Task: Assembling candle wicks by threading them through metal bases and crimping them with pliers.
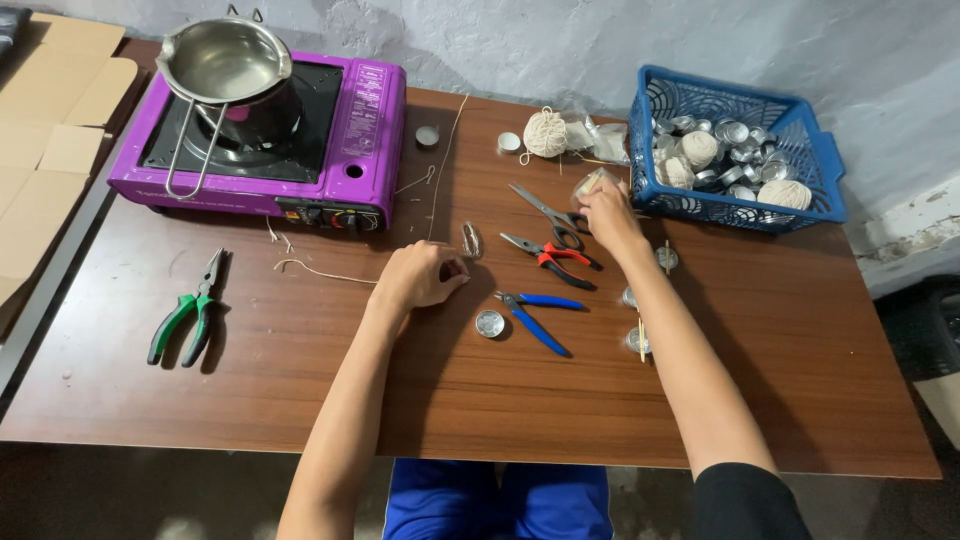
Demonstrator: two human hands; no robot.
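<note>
A brown wood-grain table [760, 400] stands against a rough grey plastered wall [560, 40]. The purple portable stove [300, 140] sits at its far left corner, a steel pot [225, 62] on top. Right of the stove, the left hand [420, 275] rests curled on the tabletop beside a length of string [320, 270]; whether it grips anything I cannot tell. Farther right, the right hand [608, 212] pinches a small clear packet [590, 183] beside the blue basket [800, 200].

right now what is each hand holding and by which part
Right hand pinches a small clear plastic packet by its lower edge. Left hand rests curled on the wooden table; any hold is hidden.
</note>
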